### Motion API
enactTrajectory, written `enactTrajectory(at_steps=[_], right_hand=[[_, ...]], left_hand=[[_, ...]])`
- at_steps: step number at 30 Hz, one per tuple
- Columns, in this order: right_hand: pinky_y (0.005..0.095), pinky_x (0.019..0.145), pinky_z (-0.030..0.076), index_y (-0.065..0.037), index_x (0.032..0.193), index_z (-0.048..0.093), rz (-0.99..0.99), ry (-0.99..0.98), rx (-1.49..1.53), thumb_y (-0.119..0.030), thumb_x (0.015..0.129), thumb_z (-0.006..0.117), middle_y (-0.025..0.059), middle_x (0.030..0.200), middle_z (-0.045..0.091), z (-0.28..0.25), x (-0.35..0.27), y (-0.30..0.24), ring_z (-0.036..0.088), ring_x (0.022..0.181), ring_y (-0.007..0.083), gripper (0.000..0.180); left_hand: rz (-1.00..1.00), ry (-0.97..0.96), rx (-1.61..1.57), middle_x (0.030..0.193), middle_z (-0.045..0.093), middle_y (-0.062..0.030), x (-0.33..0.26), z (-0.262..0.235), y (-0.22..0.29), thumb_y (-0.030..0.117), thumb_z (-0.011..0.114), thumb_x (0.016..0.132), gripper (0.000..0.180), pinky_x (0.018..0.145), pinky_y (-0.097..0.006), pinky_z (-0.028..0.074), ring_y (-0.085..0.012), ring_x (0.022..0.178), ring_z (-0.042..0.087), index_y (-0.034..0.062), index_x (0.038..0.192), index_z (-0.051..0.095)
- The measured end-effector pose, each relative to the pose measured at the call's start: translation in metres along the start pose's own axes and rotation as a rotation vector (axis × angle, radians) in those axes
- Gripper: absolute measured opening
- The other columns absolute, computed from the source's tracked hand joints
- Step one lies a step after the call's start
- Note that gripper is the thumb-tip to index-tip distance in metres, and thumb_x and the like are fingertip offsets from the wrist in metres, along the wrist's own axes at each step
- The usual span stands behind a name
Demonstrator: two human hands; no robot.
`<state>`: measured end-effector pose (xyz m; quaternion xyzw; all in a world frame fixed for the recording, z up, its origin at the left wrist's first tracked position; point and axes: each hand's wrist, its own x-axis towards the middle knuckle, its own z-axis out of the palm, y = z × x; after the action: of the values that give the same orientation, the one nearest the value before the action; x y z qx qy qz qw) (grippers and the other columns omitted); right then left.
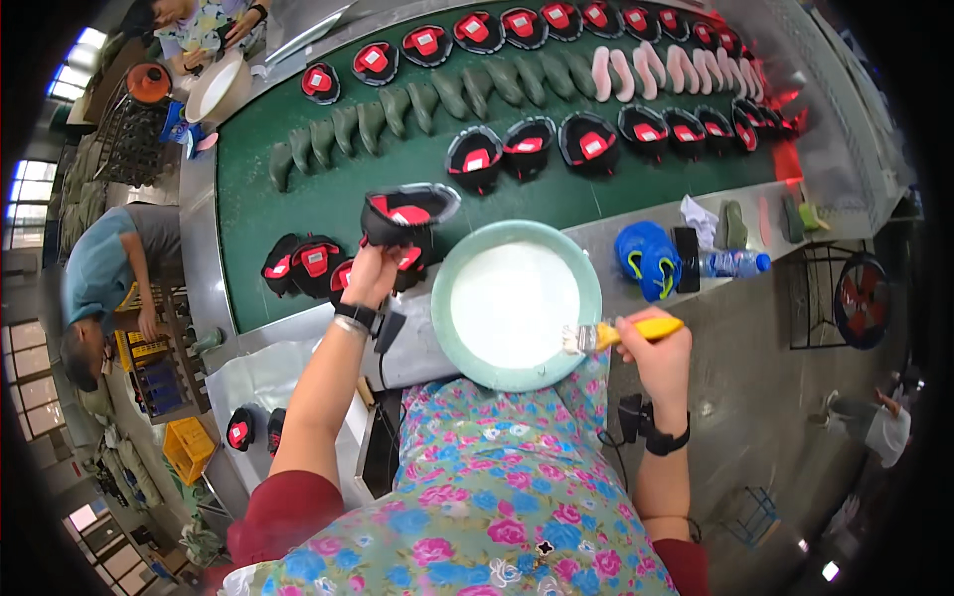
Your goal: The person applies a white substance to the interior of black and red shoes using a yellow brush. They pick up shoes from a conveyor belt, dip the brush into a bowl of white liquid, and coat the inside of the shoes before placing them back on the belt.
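Observation:
My left hand (370, 276) is closed on a black shoe upper (405, 212) with a red lining, raised a little above the green work surface. More black-and-red uppers (316, 260) lie beside and beneath that hand. In front of me stands a pale green basin (449, 333) with white liquid (510, 298) in it. My right hand (656, 356) grips a paintbrush (651, 329) by its yellow handle, at the basin's right side. White liquid coats the bristles, which are over the basin near its right inner wall.
Across the green belt (397, 164) run rows of uppers (589, 141), dark green soles (422, 104) and pink insoles (651, 66). A blue shoe (648, 258) and a plastic bottle (733, 263) sit right of the basin. One person (109, 263) bends at the left; another (209, 30) works at the far left.

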<state>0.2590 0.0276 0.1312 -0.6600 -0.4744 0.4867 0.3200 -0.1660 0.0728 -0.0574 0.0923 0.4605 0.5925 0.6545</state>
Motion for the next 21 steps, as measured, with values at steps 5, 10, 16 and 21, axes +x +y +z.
enactTrajectory(at_steps=[5,10,16,21], right_hand=[[0.0208,0.051,0.046,0.002,0.085,0.067,0.090,-0.097,-0.069,-0.010,0.088,0.073,0.0046,0.070,0.066,0.005,0.021,0.011,0.061,0.058,0.0074,0.013],[0.0208,0.051,0.046,0.001,0.084,0.067,0.127,-0.127,-0.072,-0.010,0.088,0.073,0.0043,0.071,0.066,0.010,0.044,0.012,0.060,0.058,0.0080,0.013],[0.0237,0.060,0.044,0.003,0.083,0.065,0.088,-0.137,-0.139,-0.010,0.091,0.070,0.0003,0.068,0.062,0.018,0.058,-0.003,0.056,0.063,0.0075,0.016],[0.0257,0.071,0.047,0.005,0.085,0.063,-0.103,-0.251,0.008,-0.009,0.097,0.060,0.0067,0.091,0.065,0.048,0.072,-0.016,0.059,0.076,0.0112,0.019]], left_hand=[[0.254,0.171,-0.037,0.132,0.058,-0.0128,0.120,-0.029,-0.027,-0.009,0.040,0.095,0.042,0.105,-0.052,0.049,-0.0291,0.118,0.058,0.0034,0.132,0.053],[0.021,0.145,-0.115,0.142,0.048,-0.0206,0.140,-0.044,-0.037,-0.022,0.033,0.083,0.074,0.111,-0.049,0.045,-0.0369,0.127,0.054,0.0030,0.153,0.024],[0.113,0.144,1.225,0.140,0.053,-0.0207,0.019,-0.060,-0.003,-0.015,0.049,0.075,0.067,0.105,-0.041,0.046,-0.0352,0.123,0.056,0.0015,0.139,0.051],[0.431,-0.222,1.830,0.137,0.051,-0.0161,-0.032,-0.068,-0.015,-0.007,0.064,0.066,0.059,0.114,-0.049,0.035,-0.0373,0.136,0.041,0.0073,0.124,0.059]])
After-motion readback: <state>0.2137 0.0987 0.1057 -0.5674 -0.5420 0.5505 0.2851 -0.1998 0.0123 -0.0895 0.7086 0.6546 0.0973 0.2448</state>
